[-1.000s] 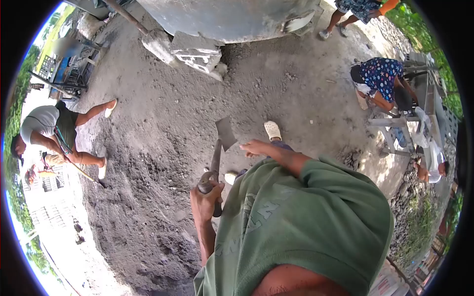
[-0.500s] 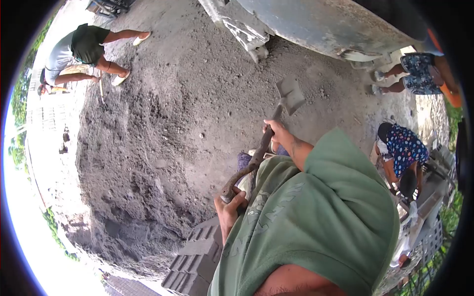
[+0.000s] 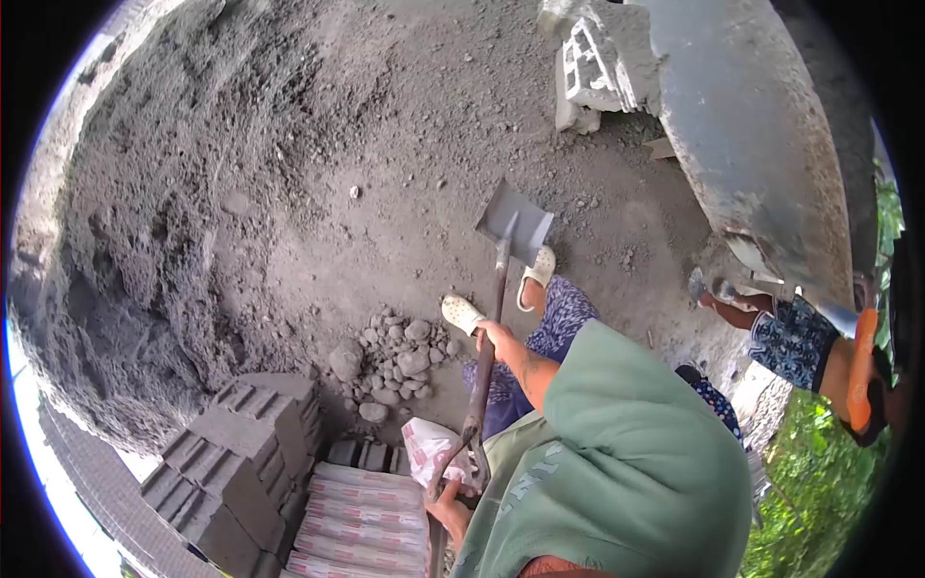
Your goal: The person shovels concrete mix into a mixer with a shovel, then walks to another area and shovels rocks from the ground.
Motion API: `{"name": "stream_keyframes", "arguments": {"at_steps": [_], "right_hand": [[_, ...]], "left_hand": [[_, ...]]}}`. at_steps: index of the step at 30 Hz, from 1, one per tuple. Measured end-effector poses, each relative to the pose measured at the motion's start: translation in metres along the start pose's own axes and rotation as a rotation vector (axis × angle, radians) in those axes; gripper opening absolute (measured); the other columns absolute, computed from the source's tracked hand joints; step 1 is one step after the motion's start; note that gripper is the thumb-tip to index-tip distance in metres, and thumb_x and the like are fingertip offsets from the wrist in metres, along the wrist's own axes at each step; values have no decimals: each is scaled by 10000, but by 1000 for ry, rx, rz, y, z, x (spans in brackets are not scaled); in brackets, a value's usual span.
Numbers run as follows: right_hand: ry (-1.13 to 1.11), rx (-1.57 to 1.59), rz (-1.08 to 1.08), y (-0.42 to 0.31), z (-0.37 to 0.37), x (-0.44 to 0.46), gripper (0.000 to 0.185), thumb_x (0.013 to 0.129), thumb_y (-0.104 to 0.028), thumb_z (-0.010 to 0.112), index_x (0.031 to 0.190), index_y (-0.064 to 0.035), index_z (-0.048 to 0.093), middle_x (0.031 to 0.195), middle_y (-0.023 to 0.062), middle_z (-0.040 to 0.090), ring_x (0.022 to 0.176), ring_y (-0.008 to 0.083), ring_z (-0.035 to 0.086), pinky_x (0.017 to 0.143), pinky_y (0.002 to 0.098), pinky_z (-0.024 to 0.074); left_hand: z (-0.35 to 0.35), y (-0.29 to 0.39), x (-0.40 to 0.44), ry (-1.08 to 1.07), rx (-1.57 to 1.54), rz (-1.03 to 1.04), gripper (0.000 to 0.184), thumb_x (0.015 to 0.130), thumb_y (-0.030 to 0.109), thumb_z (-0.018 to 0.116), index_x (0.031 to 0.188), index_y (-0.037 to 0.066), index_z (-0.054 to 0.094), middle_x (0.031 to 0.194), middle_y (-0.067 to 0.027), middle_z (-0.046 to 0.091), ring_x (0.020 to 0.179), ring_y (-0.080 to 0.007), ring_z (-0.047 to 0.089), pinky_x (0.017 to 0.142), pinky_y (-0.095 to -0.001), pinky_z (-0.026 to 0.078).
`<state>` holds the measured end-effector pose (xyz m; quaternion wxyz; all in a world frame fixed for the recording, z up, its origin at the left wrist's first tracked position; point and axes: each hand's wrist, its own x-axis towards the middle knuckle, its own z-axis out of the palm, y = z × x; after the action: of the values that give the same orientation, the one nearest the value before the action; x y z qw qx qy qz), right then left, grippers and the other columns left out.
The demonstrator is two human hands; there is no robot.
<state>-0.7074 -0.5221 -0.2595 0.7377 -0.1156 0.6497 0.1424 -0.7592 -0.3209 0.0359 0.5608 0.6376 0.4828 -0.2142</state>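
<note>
My right hand (image 3: 495, 337) is wrapped round the middle of a shovel's wooden shaft (image 3: 481, 385). Farther down, my left hand (image 3: 447, 509) holds the forked handle end, close to my green shirt. The metal shovel blade (image 3: 518, 223) lies over the grey ground near my pale clogs, its face upward, with no load visible on it. Just behind the handle is a white and red bag (image 3: 434, 448). Part of my left hand's fingers is hidden by the handle.
Grey blocks (image 3: 236, 438) are stacked at lower left, beside white and red packages (image 3: 356, 525). Rounded stones (image 3: 390, 361) lie near my feet. A sand heap (image 3: 135, 260) rises at left. A large metal drum (image 3: 756, 125) and broken block (image 3: 597, 72) stand upper right; a person (image 3: 795, 342) is at right.
The view has swung left, bringing the stacked blocks, stones and packages into sight. My right hand, free one second ago, has taken hold of the shaft. The bending worker at left has left view.
</note>
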Motion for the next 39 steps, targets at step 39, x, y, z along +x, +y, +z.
{"name": "stream_keyframes", "arguments": {"at_steps": [39], "right_hand": [[-33, -755, -363, -166, -3, -44, 215, 752, -71, 612, 857, 27, 453, 605, 94, 525, 488, 173, 529, 405, 314, 453]], "left_hand": [[170, -175, -48, 257, -427, 18, 117, 658, 62, 581, 711, -2, 499, 626, -76, 476, 501, -167, 465, 470, -284, 430]]}}
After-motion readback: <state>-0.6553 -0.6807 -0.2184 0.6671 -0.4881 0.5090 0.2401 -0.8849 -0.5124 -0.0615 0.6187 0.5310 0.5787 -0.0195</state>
